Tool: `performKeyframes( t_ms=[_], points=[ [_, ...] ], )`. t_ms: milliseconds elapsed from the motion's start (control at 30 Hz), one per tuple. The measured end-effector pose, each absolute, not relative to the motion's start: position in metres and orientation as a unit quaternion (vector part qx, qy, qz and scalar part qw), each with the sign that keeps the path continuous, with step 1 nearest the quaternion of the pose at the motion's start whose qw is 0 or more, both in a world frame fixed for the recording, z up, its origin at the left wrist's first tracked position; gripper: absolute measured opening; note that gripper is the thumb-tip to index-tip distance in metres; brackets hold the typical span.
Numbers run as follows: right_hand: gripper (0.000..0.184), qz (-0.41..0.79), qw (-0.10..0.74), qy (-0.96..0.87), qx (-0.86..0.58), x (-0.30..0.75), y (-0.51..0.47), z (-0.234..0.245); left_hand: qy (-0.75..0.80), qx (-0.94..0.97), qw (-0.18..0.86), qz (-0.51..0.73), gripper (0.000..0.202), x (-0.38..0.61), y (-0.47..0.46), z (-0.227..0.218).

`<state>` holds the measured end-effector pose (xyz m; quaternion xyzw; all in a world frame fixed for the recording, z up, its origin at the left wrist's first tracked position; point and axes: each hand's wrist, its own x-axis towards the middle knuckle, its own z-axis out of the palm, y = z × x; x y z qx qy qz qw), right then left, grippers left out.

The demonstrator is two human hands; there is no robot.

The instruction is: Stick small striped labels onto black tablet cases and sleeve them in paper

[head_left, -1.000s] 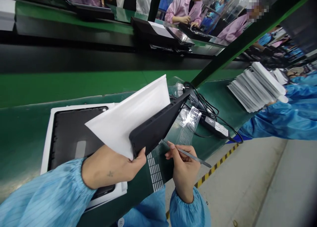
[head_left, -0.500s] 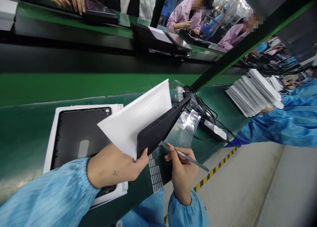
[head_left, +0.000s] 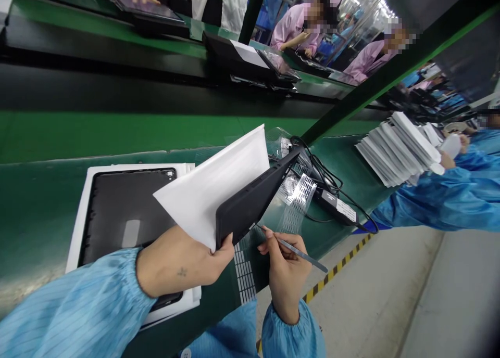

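Two bare hands, both closed on something. Left hand [head_left: 199, 267] clenched around one black tablet [head_left: 250, 204] and one white paper sheet [head_left: 211, 191] together, thumb pressed over the sheet's lower corner; tablet held tilted in the air above the bench, sheet splayed away from it at an angle. Right hand [head_left: 285, 280] pinching one slim metal pick [head_left: 300, 256] like a pen, tip just beside the tablet's lower edge.

Under the left forearm, one white tray [head_left: 80, 243] on the green bench [head_left: 117, 137], with a second black tablet [head_left: 125, 207] lying flat in it. Past the hands, two silvery label strips [head_left: 297, 202] on clear film, one black power adapter [head_left: 336, 209] and one looped black cable [head_left: 324, 170]. Farther right, one leaning stack of white packets [head_left: 394, 150] beside a co-worker's blue sleeve [head_left: 437, 207]. Across the line, two co-workers in pink smocks [head_left: 297, 25], with more tablets [head_left: 250, 61] on the far bench.

Compared with the earlier frame, grip and tablet tilt nearly unchanged, pick shifted only slightly. Co-worker's hand [head_left: 447, 160] moved along the stack, with a second hand [head_left: 463, 142] newly raised, holding a white piece.
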<state>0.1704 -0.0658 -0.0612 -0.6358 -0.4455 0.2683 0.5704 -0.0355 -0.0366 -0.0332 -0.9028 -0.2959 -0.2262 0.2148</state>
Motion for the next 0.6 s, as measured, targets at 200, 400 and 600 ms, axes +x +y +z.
performKeyframes(
  t_ms=[200, 400, 600],
  points=[
    [0.017, 0.274, 0.585, -0.434, -0.628, 0.171, -0.067, -0.064, -0.303, -0.899, 0.205, -0.241, 0.037, -0.034, -0.036, -0.035],
    [0.019, 0.272, 0.569, -0.434, -0.643, 0.17, -0.067, -0.063, -0.312, -0.893, 0.213, -0.245, 0.031, -0.033, -0.036, -0.033],
    [0.02, 0.27, 0.565, -0.437, -0.646, 0.169, -0.066, -0.062, -0.311, -0.893, 0.195, -0.261, 0.033, -0.033, -0.033, -0.021]
  ],
)
